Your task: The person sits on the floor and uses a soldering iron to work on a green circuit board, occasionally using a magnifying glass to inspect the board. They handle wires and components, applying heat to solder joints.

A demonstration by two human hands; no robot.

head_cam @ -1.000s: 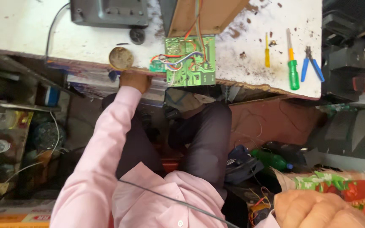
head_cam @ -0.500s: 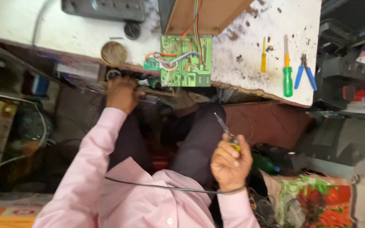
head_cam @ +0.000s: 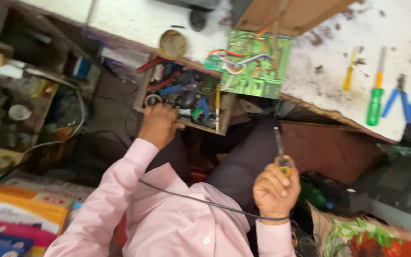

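Green circuit board (head_cam: 258, 66) lies at the bench (head_cam: 329, 71) edge. Below-left of the board, the left hand (head_cam: 159, 124) is closed on the rim of an open drawer (head_cam: 186, 97) of tools. Below the board, the right hand (head_cam: 274, 190) grips a soldering iron (head_cam: 279, 147), tip up.

Left hand (head_cam: 159, 124): extended forward and away from the torso, arm nearly straight, pink sleeve reaching to the wrist. Back of the hand faces the camera; fingers curl downward at the far end and their tips are hidden, so whether they grip anything cannot be confirmed.

Right hand (head_cam: 275, 192): drawn in close to the body, elbow sharply bent, pink cuff at the wrist. Fingers are closed in a fist, thumb side up, knuckles toward the camera. Hands are well apart, the left well ahead of the right.
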